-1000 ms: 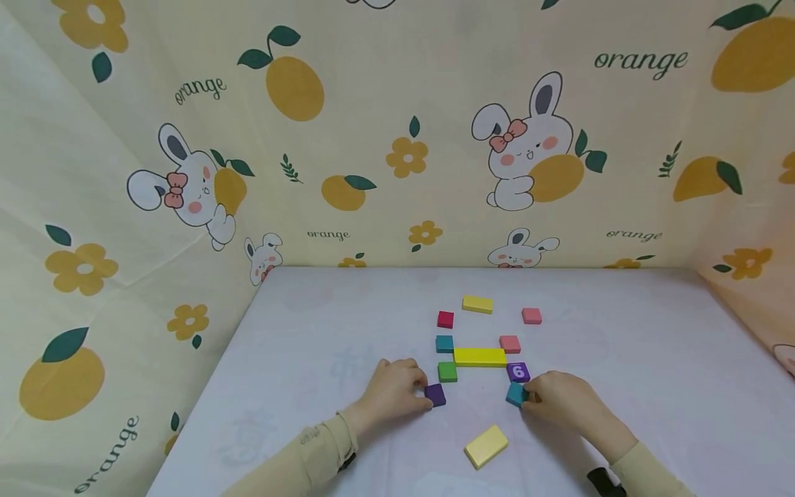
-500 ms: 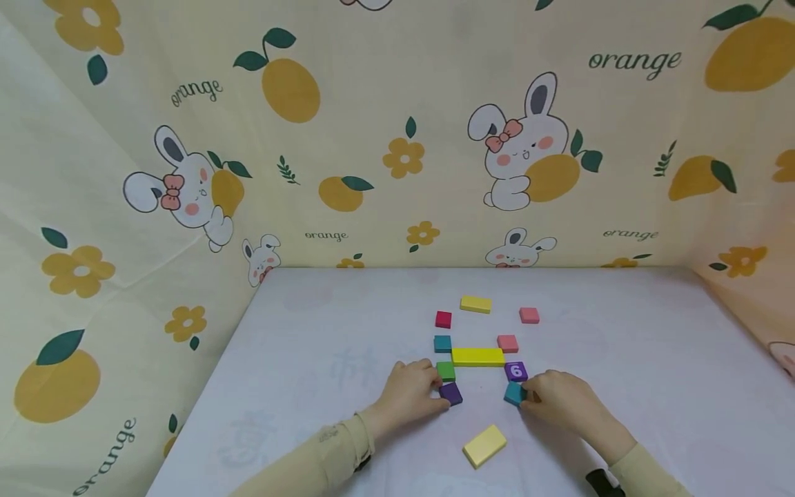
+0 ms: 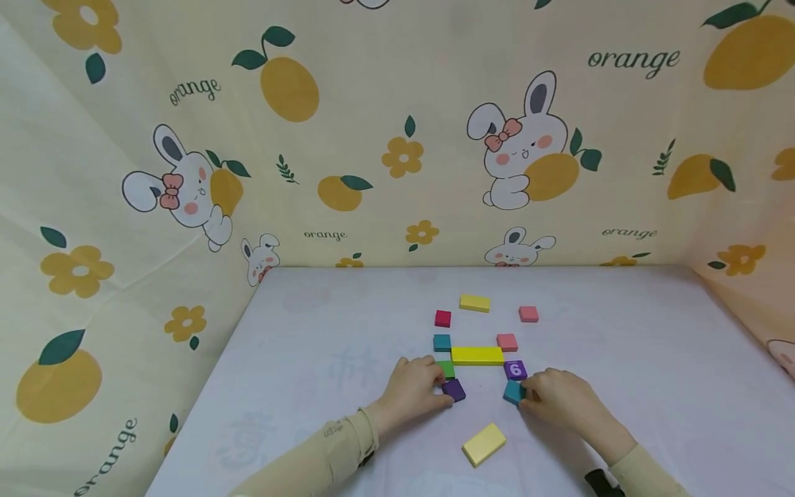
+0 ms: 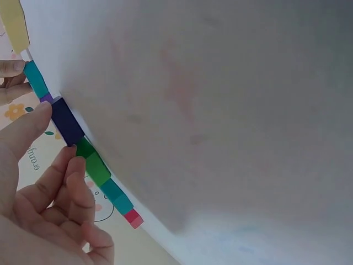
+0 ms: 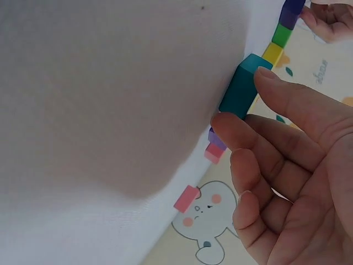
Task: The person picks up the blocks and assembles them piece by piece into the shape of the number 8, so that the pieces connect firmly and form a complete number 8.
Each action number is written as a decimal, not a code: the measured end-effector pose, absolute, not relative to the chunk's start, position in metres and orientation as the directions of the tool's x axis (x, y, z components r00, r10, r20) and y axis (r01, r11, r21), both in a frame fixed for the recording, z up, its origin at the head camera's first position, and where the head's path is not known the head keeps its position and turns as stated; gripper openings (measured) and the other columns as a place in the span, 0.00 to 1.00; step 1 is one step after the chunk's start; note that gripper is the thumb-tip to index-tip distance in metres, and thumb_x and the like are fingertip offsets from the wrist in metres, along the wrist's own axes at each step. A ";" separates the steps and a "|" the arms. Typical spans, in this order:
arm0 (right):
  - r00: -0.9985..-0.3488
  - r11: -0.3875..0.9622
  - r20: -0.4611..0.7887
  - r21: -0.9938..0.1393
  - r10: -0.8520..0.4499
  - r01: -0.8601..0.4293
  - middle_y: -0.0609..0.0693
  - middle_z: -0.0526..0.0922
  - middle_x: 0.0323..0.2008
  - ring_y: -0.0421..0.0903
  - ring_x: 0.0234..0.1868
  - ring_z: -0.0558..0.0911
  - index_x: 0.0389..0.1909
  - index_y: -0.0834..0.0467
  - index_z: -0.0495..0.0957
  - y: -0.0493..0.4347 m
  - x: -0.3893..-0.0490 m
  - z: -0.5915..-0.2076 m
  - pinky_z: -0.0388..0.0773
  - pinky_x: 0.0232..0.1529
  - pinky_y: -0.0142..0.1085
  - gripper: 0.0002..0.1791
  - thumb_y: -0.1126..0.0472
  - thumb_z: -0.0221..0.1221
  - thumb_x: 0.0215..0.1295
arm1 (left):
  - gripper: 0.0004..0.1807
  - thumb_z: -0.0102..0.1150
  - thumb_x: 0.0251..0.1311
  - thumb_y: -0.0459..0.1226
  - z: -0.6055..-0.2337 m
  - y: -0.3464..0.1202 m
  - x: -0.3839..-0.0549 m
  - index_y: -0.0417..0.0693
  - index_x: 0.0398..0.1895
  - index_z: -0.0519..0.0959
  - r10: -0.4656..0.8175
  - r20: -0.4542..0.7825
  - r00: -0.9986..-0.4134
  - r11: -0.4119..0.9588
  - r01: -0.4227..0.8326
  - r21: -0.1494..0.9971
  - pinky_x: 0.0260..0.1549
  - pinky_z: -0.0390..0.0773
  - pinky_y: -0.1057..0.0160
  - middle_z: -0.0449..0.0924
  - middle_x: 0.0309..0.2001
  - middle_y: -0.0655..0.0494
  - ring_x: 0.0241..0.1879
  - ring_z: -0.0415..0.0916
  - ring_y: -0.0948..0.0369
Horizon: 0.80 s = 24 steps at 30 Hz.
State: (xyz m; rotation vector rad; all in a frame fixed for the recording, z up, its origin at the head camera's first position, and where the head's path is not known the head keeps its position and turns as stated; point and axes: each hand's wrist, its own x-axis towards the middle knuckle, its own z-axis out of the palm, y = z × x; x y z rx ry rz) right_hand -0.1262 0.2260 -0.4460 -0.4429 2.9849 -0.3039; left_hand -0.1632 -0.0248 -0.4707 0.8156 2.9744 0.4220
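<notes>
The left wrist view shows thumb and fingers of the left hand [image 3: 410, 388] pinching the dark purple block [image 4: 67, 121] by opposite ends; the right wrist view shows the right hand [image 3: 562, 402] pinching the teal block [image 5: 242, 85] likewise. Only the head view shows the white 6 on the purple block [image 3: 515, 370], just beyond the teal one. Both held blocks sit slightly turned on the table [image 3: 323, 310], dark purple left, teal right. Left fingers partly cover the green block [image 3: 448, 368]. Farther, a long yellow block [image 3: 477, 356] lies crosswise; nearer, a pale yellow block [image 3: 484, 445] lies askew.
</notes>
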 end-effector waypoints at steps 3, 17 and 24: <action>-0.952 0.939 -0.081 -0.210 -0.296 -0.274 0.40 0.74 0.17 0.38 0.21 0.66 0.29 0.55 0.83 0.226 -0.127 -0.447 0.67 0.23 0.28 0.08 0.56 0.67 0.50 | 0.17 0.68 0.44 0.56 -0.471 -0.025 -0.164 0.55 0.30 0.81 0.510 0.050 -0.859 0.824 0.504 0.259 0.31 0.58 0.68 0.74 0.26 0.66 0.25 0.66 0.69; -0.949 0.936 -0.065 -0.200 -0.308 -0.290 0.40 0.76 0.18 0.37 0.22 0.67 0.33 0.56 0.84 0.228 -0.127 -0.448 0.67 0.24 0.29 0.11 0.54 0.67 0.50 | 0.17 0.68 0.44 0.56 -0.472 -0.026 -0.164 0.56 0.27 0.80 0.539 0.062 -0.840 0.806 0.535 0.255 0.31 0.58 0.69 0.72 0.25 0.67 0.26 0.65 0.70; -0.955 0.944 -0.092 -0.203 -0.283 -0.260 0.41 0.76 0.19 0.39 0.22 0.67 0.33 0.56 0.84 0.226 -0.128 -0.448 0.68 0.25 0.30 0.11 0.54 0.67 0.50 | 0.17 0.68 0.43 0.57 -0.471 -0.026 -0.165 0.57 0.27 0.80 0.540 0.081 -0.838 0.804 0.542 0.246 0.31 0.58 0.69 0.72 0.24 0.68 0.25 0.64 0.71</action>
